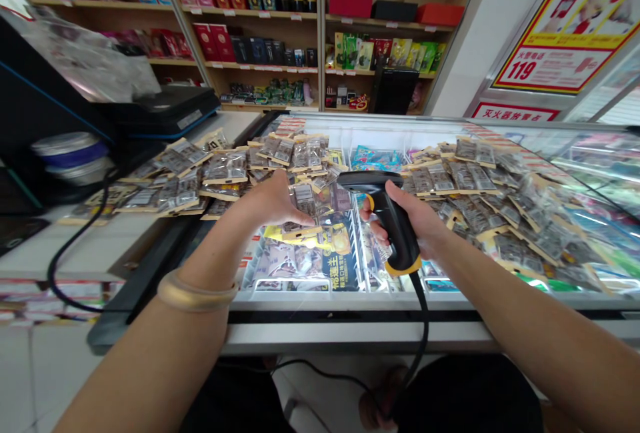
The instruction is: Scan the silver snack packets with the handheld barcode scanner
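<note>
My right hand (419, 216) is wrapped round the grip of a black and yellow barcode scanner (395, 219), its head pointing left toward my other hand. A cable hangs from the base of the handle. My left hand (273, 201), with a gold bangle (197, 291) at the wrist, is closed on a small clear packet (304, 201) of dark contents with a tan edge. The thumb lies across the packet's front; the other fingers are mostly hidden. Similar packets are heaped to the left (183, 183) and to the right (480, 186) on the glass top.
Below my hands is a chest freezer (350, 334) with wire baskets and bagged goods. A black counter device (165, 113) and a roll of tape (73, 153) stand at the left. Shelves (260, 69) of bottles and boxes line the back. The scanner cable (424, 326) trails to the floor.
</note>
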